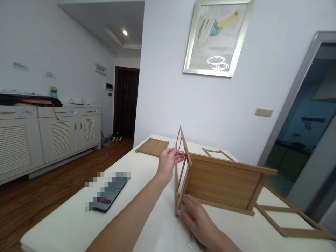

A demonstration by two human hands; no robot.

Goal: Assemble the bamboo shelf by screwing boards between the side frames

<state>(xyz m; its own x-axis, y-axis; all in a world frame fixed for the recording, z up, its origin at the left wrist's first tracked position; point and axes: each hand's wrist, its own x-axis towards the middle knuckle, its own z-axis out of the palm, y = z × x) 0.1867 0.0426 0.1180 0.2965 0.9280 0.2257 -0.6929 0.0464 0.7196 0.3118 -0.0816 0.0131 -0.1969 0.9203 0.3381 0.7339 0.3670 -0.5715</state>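
In the head view, the left hand (167, 164) pinches a thin metal rod (180, 152) between its fingers, the tip reaching the upright wooden frame (187, 150). The right hand (195, 217) has its fingers closed round the frame's lower edge — narrow, against the wood. That frame stands on the white desk (141, 196), meeting the end of a wooden panel (223, 182) set on its long edge. A smaller panel (153, 146) lies flat beyond the left hand — a dark phone (111, 194) nearer.
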